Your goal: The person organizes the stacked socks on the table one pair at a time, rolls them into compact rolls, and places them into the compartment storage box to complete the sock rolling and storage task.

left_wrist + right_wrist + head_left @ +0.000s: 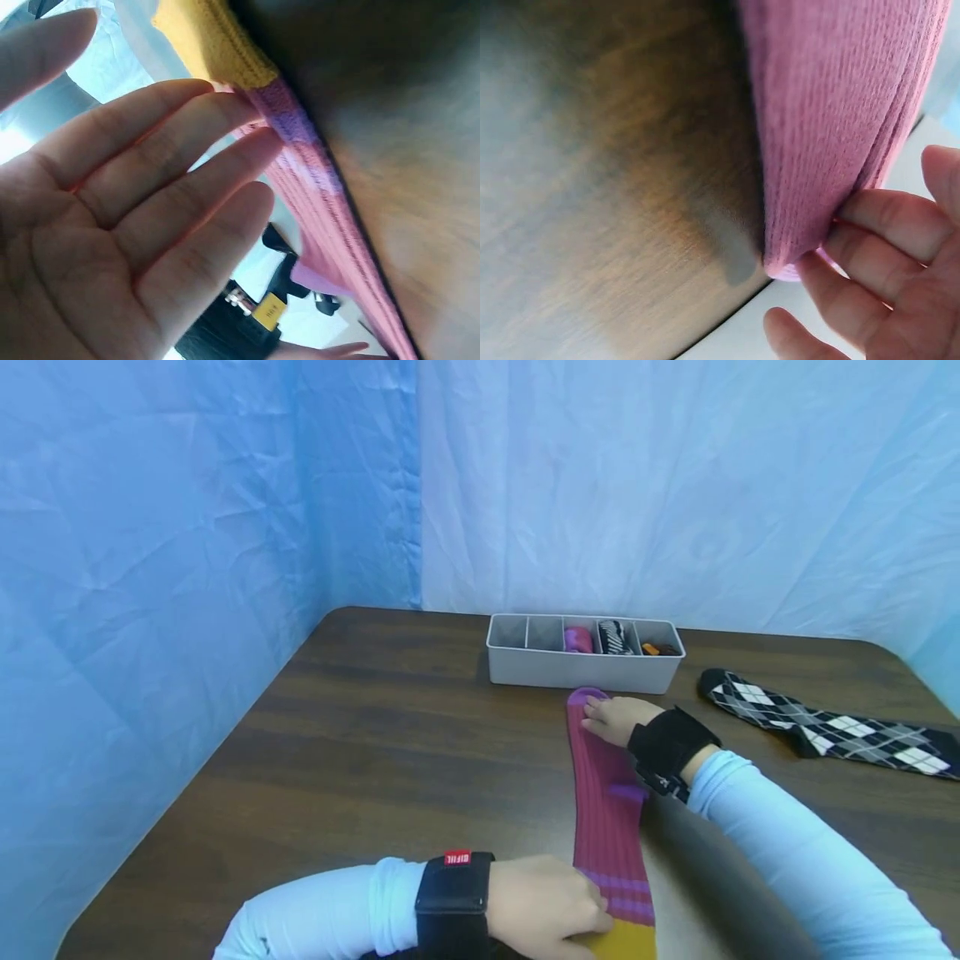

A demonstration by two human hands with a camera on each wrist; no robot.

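Observation:
A long pink sock with purple toe, heel and stripes and a yellow cuff lies lengthwise on the table. My left hand is at the cuff end; in the left wrist view its nearly straight fingers touch the sock beside the purple stripes, with the thumb held apart. Near the toe, my right hand rests on the sock. In the right wrist view its extended fingertips touch the pink knit, and nothing is pinched between finger and thumb.
Beyond the toe stands a grey divided box, with a rolled pink-purple sock, a black-and-white striped roll and a dark-and-orange item in separate compartments. An argyle sock lies at the right. Blue sheeting hangs behind the table.

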